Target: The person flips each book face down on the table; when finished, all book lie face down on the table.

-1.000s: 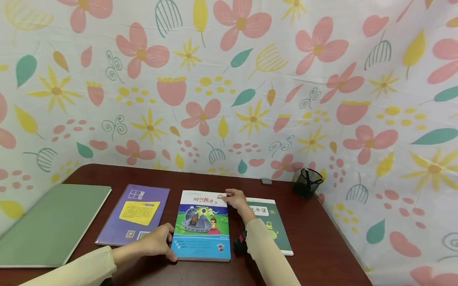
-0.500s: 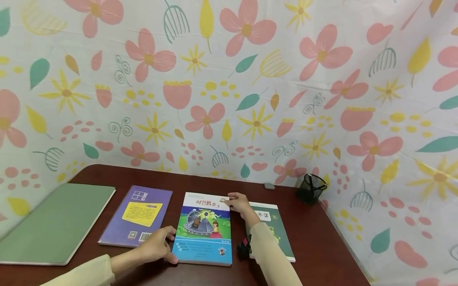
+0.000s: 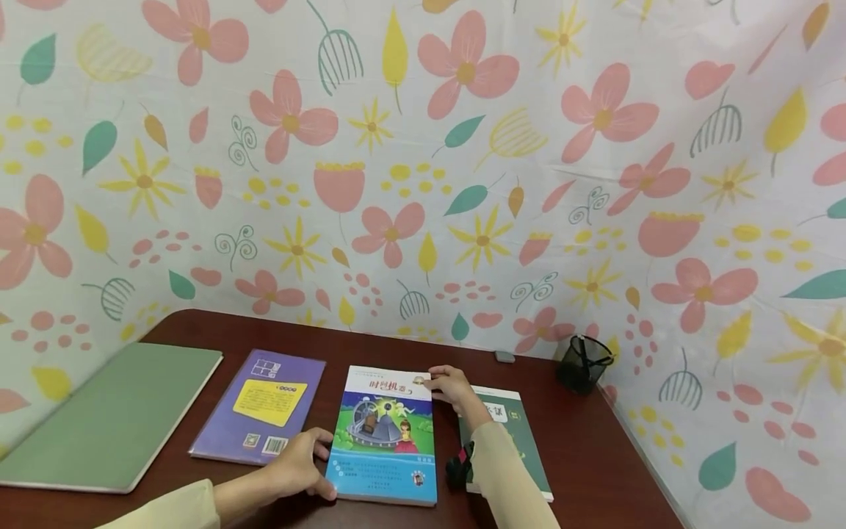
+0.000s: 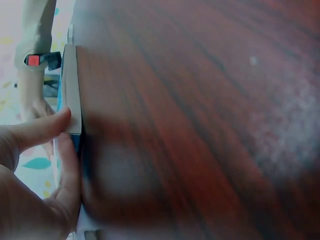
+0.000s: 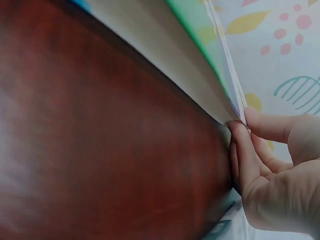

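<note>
Blue, green and white paperback book (image 3: 386,437) is held face up on the dark reddish-brown, wood-grained table (image 3: 595,448), between a purple rectangular book with a yellow panel (image 3: 269,402) and a green, white-edged book (image 3: 522,422) partly hidden by the cream right sleeve (image 3: 509,470). Its near left corner is pinched by the left hand (image 3: 299,464), thumb against the near edge and fingers along the left side; its far right corner is pinched by the right hand (image 3: 452,387). By this diagonal hold, the paperback is presumably steadied and its angle controlled, with most of the cover left unobstructed.
</note>
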### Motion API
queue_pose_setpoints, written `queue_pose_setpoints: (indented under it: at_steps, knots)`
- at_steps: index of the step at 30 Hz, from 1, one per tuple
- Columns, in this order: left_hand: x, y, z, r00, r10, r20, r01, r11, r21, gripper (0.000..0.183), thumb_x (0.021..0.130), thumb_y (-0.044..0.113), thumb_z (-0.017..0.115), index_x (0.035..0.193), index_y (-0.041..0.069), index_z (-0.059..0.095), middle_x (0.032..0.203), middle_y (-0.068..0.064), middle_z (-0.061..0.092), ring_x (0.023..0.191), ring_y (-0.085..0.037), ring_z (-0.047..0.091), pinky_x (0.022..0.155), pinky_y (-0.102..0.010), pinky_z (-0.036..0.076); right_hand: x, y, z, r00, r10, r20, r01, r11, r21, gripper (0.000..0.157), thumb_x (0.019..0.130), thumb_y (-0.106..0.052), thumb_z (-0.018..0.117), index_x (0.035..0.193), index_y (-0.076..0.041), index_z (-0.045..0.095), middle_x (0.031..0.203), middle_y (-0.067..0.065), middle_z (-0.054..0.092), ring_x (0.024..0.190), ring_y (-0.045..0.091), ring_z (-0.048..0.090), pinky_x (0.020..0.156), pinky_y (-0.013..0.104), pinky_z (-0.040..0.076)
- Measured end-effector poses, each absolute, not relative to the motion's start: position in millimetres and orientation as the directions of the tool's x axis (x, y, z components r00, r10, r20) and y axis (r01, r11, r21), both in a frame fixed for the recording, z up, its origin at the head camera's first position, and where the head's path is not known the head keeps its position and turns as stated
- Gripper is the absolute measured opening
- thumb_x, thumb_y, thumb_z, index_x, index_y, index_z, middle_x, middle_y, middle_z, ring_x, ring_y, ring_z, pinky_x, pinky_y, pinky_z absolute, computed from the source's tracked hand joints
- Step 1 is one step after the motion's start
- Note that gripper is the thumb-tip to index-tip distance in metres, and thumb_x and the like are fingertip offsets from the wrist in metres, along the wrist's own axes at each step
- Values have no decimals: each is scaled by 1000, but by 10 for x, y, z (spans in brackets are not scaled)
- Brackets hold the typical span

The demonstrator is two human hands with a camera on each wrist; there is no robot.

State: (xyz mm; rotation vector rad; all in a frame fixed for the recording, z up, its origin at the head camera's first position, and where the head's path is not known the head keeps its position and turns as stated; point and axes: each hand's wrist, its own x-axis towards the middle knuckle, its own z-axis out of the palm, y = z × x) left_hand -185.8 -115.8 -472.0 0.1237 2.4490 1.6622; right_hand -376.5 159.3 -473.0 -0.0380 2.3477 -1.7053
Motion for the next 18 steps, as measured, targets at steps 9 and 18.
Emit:
queue_pose_setpoints:
  at_steps: [9, 18]
  knots:
    - [-1847, -1123, -4731, -975, 187, -119, -51, 331, 942, 89, 58, -8, 84, 132, -24, 38, 100, -19, 56, 56, -18, 52, 48, -33, 52, -3828, 1688, -4650, -948, -216, -233, 145, 358, -922, 43, 92, -8, 62, 133, 0, 55, 131, 23, 56, 108, 29, 64, 84, 35, 59]
    - [-1832, -1158, -4788, -976, 187, -113, -48, 321, 946, 86, 61, -9, 82, 133, -24, 39, 103, -18, 53, 54, -14, 48, 49, -30, 50, -3936, 1701, -4600, -906, -332, -264, 123, 390, -913, 47, 92, -14, 65, 136, -1, 55, 123, 17, 62, 97, 17, 67, 86, 32, 59]
